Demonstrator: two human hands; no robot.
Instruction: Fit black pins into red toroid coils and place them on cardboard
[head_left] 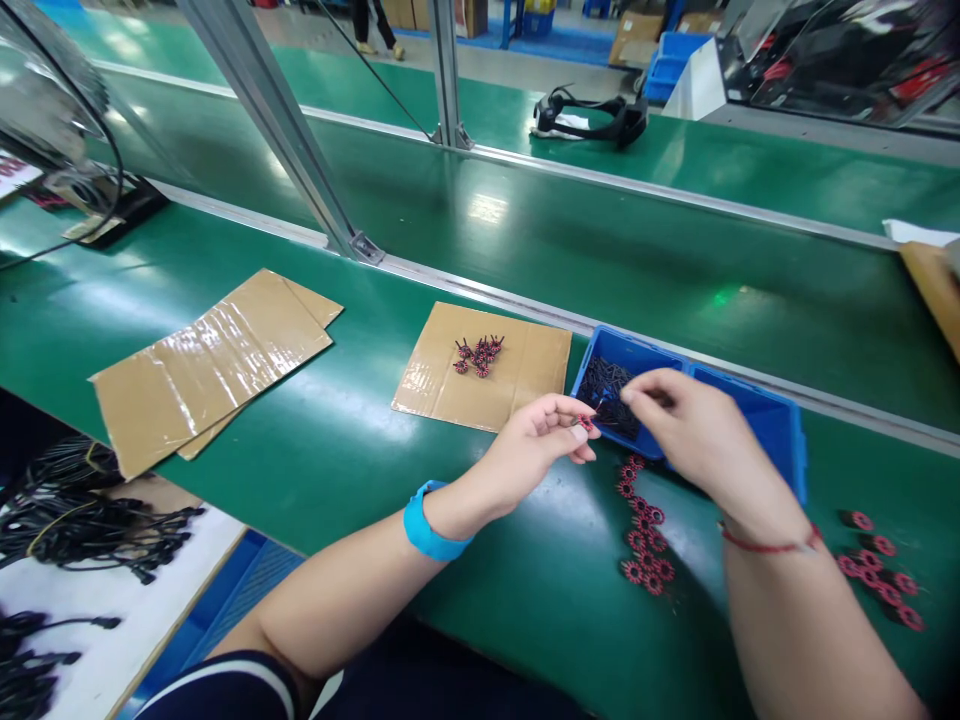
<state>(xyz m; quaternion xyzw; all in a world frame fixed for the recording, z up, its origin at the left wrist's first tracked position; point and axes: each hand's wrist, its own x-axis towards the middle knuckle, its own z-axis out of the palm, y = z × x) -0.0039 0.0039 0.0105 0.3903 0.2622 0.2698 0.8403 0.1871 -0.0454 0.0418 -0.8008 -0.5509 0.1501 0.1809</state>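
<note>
Between the thumb and fingers of my left hand (529, 440) is a small red-and-black toroidal coil (586, 424). My right hand (682, 425) is closed in a pinch just right of it, over the blue divided bin (799, 455); what its fingertips hold is too small to make out. Thin black pieces (600, 380) fill the bin's left compartment. A cluster of loose toroidal coils (641, 535) lies on the green table below my hands. On a cardboard sheet (424, 375) rests a small pile of coils with dark upright leads (480, 352).
More toroidal coils (877, 570) lie at the far right. Stacked cardboard sheets (217, 360) are on the left, with black cables (97, 510) below them. A metal post (285, 130) rises from the table's back rail. Black headgear (592, 118) sits across the green belt.
</note>
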